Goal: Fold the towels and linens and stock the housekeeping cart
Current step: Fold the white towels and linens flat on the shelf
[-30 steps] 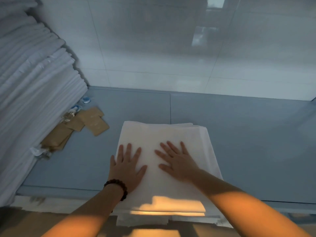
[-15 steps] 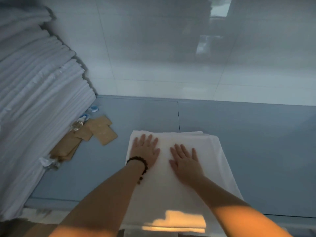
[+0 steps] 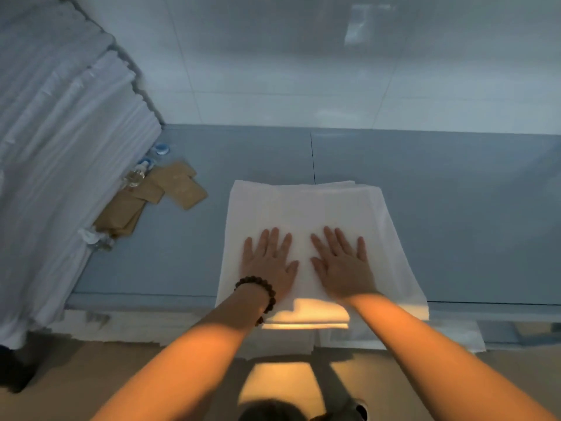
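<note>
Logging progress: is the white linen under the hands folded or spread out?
Folded: the white linen shows stacked layer edges at its far side.

- left hand (image 3: 268,262) is palm down and flat, fingers straight and a bit fanned, thumb pointing inward
- right hand (image 3: 343,265) is the same, flat with fingers spread, just beside the left but not touching
- left forearm (image 3: 194,354) and right forearm (image 3: 425,344) are bare, stretched forward, angling in toward each other

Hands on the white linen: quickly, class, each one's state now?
Left hand: open, flat on the folded linen.
Right hand: open, flat on it.
</note>
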Available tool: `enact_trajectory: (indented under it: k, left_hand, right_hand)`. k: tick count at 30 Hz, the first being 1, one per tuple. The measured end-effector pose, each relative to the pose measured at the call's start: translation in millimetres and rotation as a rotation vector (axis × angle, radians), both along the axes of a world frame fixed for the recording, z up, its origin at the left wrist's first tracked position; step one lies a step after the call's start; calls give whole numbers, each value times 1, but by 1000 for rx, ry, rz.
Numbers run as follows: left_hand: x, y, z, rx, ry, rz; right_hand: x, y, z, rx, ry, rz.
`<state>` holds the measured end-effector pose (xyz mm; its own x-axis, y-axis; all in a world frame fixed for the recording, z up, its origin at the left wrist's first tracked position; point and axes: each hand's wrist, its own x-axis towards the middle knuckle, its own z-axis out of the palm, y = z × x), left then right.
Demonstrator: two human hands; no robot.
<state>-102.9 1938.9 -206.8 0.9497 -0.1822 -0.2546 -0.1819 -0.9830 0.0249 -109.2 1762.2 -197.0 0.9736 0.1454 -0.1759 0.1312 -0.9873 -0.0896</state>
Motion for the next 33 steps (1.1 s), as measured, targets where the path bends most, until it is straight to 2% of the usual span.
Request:
enact_trajectory:
  k: [2,6,8,10,12,14,17,19,25,33]
  left_hand:
    - [-3,23,0,12,-12,10]
    - [-15,40,5,64,17,164]
    - [-31,14,5,17,9,143]
    - [-50,-12,-1,-46,12,62]
    - [-58,-13,-7,-30,-22,31]
    - [-53,10,-10,-11,-77,63]
    - [-34,49,-12,-38,-88,148]
    - [-18,61,-12,-90,-41,181]
    - [36,71,-10,-244,15,147]
    - [52,73,-18,-443,-30,177]
  right_hand:
    - [-3,-27,2,-18,6,-88]
    - [-17,-50,3,-76,71,-301]
    - [-30,-21,-3,-46,29,-227]
    - [-49,14,-11,39,-21,-58]
    - [-61,22,-15,40,-52,51]
    - [-56,-1,-13,18,-90,26]
    - [-36,-51,-11,-26,-13,-134]
    - [-20,-72,-8,21,54,-206]
    - [34,-93,-2,218,129,-211]
    - [44,-98,-17,431,59,-288]
